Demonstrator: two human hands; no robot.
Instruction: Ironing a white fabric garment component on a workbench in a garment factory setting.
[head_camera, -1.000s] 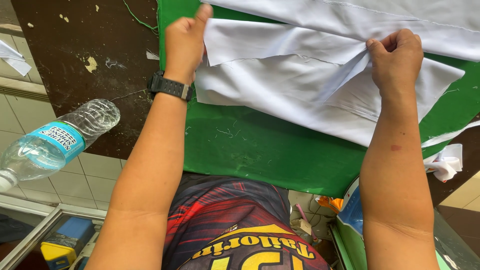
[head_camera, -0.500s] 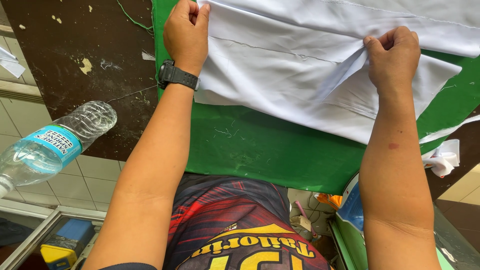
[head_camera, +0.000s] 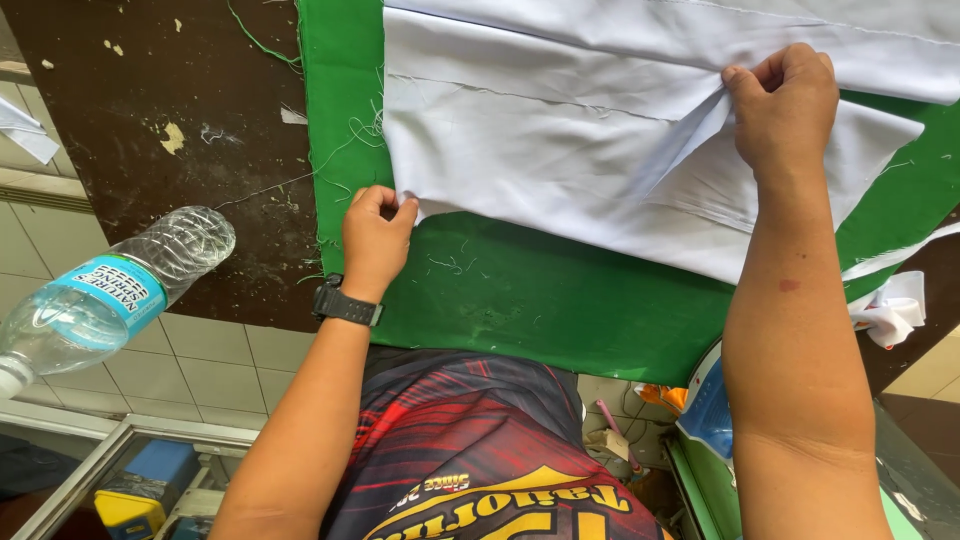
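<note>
While the left hand (head_camera: 375, 232) pinches the near left corner of the white cloth (head_camera: 560, 150), the right hand (head_camera: 785, 100) is closed on a raised fold, apparently keeping it taut and flat over the green cover (head_camera: 520, 310) on the bench (head_camera: 170, 170); a plastic bottle (head_camera: 100, 295) overhangs its near left edge.

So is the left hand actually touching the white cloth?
Touching. The head view shows the left hand pinching the near corner of the white cloth between its fingertips.

left hand (head_camera: 374, 237) moved down, now pinching white cloth's (head_camera: 560, 150) near corner
</note>
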